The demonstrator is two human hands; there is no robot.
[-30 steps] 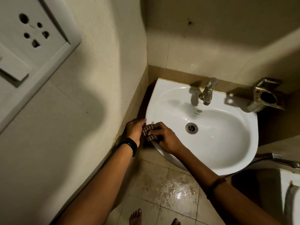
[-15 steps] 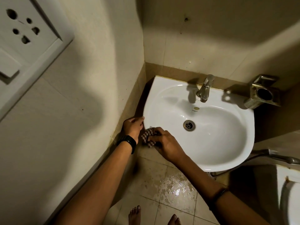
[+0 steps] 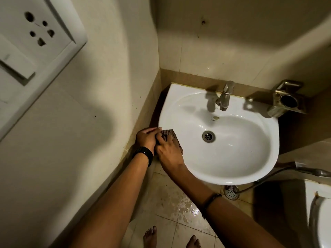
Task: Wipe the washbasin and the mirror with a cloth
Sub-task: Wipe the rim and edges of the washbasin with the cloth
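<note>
A white washbasin [image 3: 250, 163] hangs in the corner, with a metal tap [image 3: 224, 97] at its back and a drain [image 3: 208, 136] in the bowl. A small checked cloth [image 3: 169, 135] lies on the basin's left rim. My right hand [image 3: 169, 153] presses flat on the cloth, fingers spread over it. My left hand [image 3: 146, 137], with a black watch on the wrist, rests on the rim's outer left edge, touching the cloth's end and my right hand. No mirror is in view.
A metal holder [image 3: 286, 101] is fixed to the wall right of the tap. A hose and spray handle [image 3: 309, 170] run under the basin's right side. A toilet [image 3: 320, 221] stands at the right edge. A socket plate [image 3: 35, 33] is on the left wall. The floor tiles [image 3: 186, 210] are wet.
My right hand has flattened on the cloth and slid it up along the left rim. My left hand stays at the rim's edge. The camera view has shifted slightly.
</note>
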